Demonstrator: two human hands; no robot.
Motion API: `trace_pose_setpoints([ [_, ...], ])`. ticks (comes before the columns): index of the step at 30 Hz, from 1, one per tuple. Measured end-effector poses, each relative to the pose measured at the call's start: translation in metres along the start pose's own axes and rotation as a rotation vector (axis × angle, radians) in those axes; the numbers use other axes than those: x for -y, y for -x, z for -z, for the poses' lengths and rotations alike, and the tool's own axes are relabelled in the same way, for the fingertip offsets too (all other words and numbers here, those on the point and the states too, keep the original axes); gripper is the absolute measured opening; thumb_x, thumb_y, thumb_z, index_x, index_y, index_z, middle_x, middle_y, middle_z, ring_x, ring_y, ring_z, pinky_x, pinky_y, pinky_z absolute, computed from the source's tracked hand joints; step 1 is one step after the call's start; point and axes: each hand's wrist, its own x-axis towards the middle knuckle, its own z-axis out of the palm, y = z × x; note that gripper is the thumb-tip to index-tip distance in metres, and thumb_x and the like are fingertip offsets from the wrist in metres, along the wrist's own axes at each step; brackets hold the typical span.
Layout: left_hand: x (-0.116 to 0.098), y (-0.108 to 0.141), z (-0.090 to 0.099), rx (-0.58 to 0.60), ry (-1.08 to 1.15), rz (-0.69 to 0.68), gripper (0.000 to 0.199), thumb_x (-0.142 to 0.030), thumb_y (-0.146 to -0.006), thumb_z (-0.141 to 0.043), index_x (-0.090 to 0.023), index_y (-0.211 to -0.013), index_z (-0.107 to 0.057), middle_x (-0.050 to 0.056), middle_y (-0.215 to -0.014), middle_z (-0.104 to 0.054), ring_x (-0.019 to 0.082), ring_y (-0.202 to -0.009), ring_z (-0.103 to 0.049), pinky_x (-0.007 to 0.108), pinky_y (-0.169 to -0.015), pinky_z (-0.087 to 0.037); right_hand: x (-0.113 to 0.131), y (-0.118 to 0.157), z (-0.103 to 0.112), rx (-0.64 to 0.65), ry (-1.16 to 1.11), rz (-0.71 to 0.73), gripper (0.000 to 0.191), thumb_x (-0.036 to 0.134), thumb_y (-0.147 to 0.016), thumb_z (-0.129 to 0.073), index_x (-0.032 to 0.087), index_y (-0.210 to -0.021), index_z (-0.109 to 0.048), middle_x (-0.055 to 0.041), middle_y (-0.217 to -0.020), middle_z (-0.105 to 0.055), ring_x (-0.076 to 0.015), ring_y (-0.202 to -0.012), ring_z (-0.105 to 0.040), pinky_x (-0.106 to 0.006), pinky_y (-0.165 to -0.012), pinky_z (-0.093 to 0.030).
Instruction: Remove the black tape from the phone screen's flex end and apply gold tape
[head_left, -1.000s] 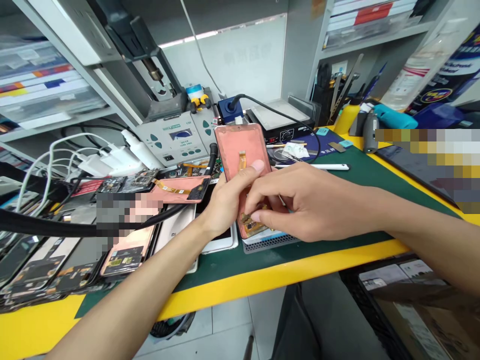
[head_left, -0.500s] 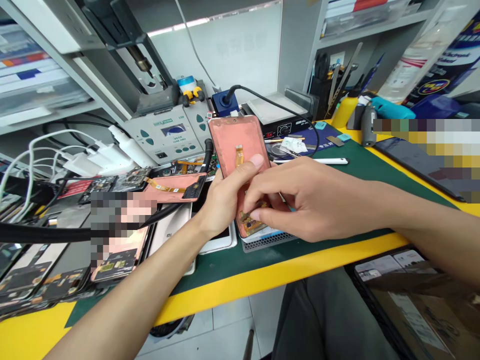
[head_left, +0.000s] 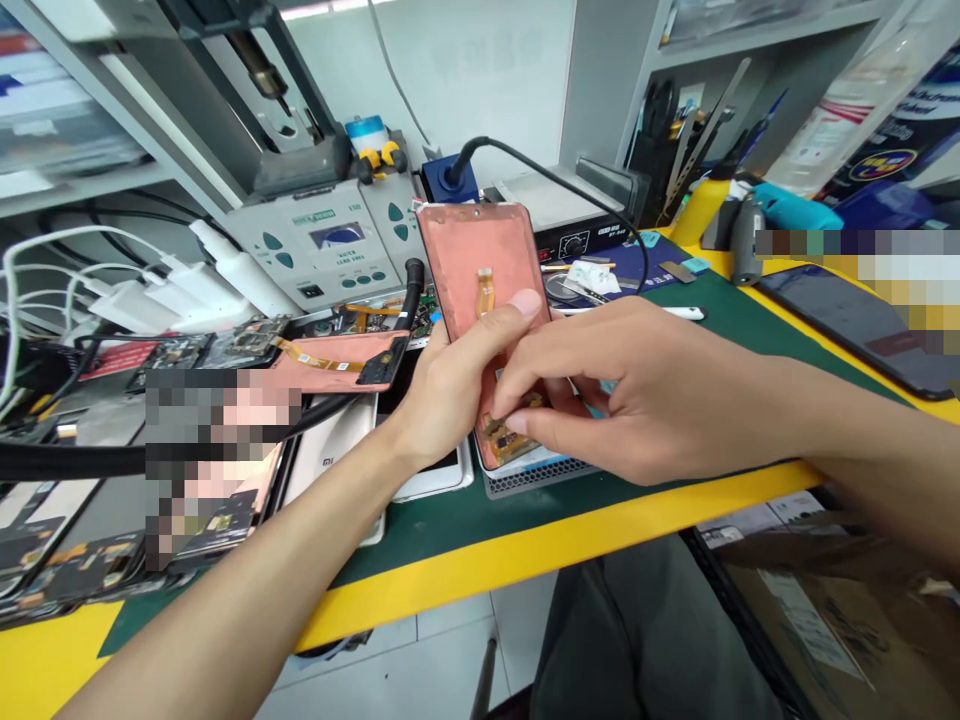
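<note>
My left hand (head_left: pixel 457 380) is closed around a phone screen (head_left: pixel 484 245), its copper-coloured back facing me and its thumb lying across the front. A short orange ribbon cable (head_left: pixel 485 290) stands out on the upper half of that back. At the lower end, thumb and index finger of my right hand (head_left: pixel 630 400) pinch the edge of an orange flex cable (head_left: pixel 510 445) with small dark parts; the exact grip is partly covered by the fingers. The screen is tilted over a grey perforated block (head_left: pixel 525 478) on the green mat.
On the left lie several opened phones (head_left: pixel 97 560), a white phone back (head_left: pixel 330 450) and another copper-backed panel (head_left: pixel 330 362). A grey soldering station (head_left: pixel 330 245) stands behind. Tweezers (head_left: pixel 679 165), a yellow bottle (head_left: pixel 701 212) and a dark phone (head_left: pixel 855 325) are at right.
The camera view has shifted slightly, so the bench appears a little higher and further left. Both hands keep nearly the same hold on the screen and its cable.
</note>
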Motion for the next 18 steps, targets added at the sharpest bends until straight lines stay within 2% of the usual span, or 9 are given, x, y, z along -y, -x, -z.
trace_pose_setpoints([
  [2,-0.0005,-0.0003,-0.001,-0.026,0.008,-0.016,0.041,-0.045,-0.089,-0.065,-0.018,-0.059,-0.065,0.002,-0.053,-0.062,0.018,-0.055,-0.067,0.023,-0.044,-0.045,-0.0003,0.0005,-0.0005,-0.003,-0.001,0.004,0.021,0.007,-0.084,-0.061,0.022,-0.091,-0.074,0.0006,-0.084,-0.076,-0.0121,-0.067,-0.061,-0.025,-0.059,-0.043],
  [7,-0.0015,-0.0013,-0.0037,-0.005,0.066,-0.006,0.032,-0.041,-0.09,-0.065,-0.02,-0.066,-0.067,0.002,-0.058,-0.065,0.024,-0.074,-0.074,0.025,-0.049,-0.05,0.0005,0.0005,-0.0006,-0.018,0.032,-0.005,0.025,0.003,-0.08,-0.06,0.021,-0.09,-0.074,0.0025,-0.081,-0.075,-0.0098,-0.063,-0.059,-0.024,-0.058,-0.042],
  [13,-0.0038,0.0008,-0.0061,-0.032,0.082,-0.016,0.034,-0.036,-0.091,-0.064,-0.018,-0.063,-0.064,0.0,-0.055,-0.061,0.015,-0.053,-0.065,0.022,-0.045,-0.047,0.0011,-0.0001,0.0009,-0.004,0.015,0.001,0.025,0.001,-0.078,-0.058,0.02,-0.086,-0.074,0.0038,-0.079,-0.074,-0.0082,-0.059,-0.056,-0.024,-0.055,-0.041],
  [18,-0.0049,0.0016,-0.007,-0.02,0.12,-0.047,0.026,-0.031,-0.093,-0.063,-0.016,-0.073,-0.068,0.001,-0.064,-0.065,0.015,-0.06,-0.068,0.022,-0.053,-0.05,0.0009,0.0004,0.0012,0.0,0.002,0.014,0.025,0.0,-0.079,-0.057,0.019,-0.084,-0.072,0.0047,-0.078,-0.074,-0.0075,-0.06,-0.056,-0.022,-0.056,-0.041],
])
